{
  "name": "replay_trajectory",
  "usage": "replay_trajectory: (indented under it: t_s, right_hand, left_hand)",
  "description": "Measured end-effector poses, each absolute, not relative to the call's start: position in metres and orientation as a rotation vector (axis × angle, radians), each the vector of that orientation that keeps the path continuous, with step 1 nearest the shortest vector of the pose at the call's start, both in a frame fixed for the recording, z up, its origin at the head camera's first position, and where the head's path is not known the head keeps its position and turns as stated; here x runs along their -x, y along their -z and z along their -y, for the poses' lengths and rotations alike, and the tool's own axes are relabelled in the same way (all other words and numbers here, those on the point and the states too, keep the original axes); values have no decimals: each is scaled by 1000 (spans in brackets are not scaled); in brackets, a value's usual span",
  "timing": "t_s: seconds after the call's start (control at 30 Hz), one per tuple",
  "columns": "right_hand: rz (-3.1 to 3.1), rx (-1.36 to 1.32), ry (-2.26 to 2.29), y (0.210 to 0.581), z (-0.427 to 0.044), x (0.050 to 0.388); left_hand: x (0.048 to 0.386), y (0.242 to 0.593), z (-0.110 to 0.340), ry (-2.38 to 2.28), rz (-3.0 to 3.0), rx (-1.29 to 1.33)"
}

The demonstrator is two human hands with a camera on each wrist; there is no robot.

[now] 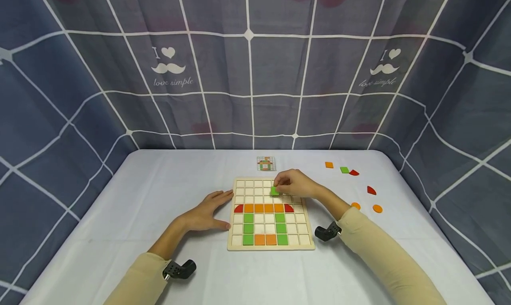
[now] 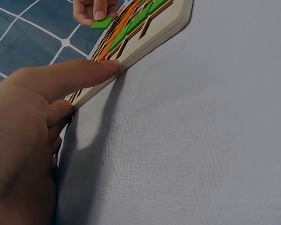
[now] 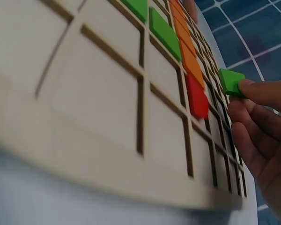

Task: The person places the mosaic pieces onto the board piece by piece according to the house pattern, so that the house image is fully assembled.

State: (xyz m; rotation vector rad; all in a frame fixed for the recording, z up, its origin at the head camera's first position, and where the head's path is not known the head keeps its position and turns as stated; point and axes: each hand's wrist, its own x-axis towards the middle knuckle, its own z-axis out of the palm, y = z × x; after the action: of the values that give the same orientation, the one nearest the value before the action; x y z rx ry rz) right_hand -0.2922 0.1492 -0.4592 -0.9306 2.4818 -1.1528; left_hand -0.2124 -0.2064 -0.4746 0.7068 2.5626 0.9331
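Note:
A wooden grid board (image 1: 271,247) lies on the white table, holding green squares in two columns, a row of orange squares with a red quarter piece at each end, and two orange squares at the bottom. My right hand (image 1: 296,183) pinches a green square (image 1: 274,191) over the upper part of the board; the right wrist view shows this green square (image 3: 232,83) between thumb and fingers (image 3: 267,93). My left hand (image 1: 203,214) rests at the board's left edge, fingers extended; in the left wrist view its thumb (image 2: 79,76) touches the rim.
A small pattern card (image 1: 266,164) lies behind the board. To the right are loose pieces: an orange square (image 1: 329,164), a green square (image 1: 344,170), red pieces (image 1: 371,190) and orange circles (image 1: 377,208). A checked curtain (image 1: 223,65) surrounds the table's back and sides.

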Motion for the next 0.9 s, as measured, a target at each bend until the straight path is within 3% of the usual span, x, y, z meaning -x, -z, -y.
replay_trajectory:
  t_s: [0.4,0.9]
  right_hand:
    - [-2503,1071,1053,464,-99,282]
    - [-2632,1130,898,464,-94,277]
  left_hand:
    - [212,478,205,-941,-2567,-694]
    - [211,478,206,-959,-2567,-683]
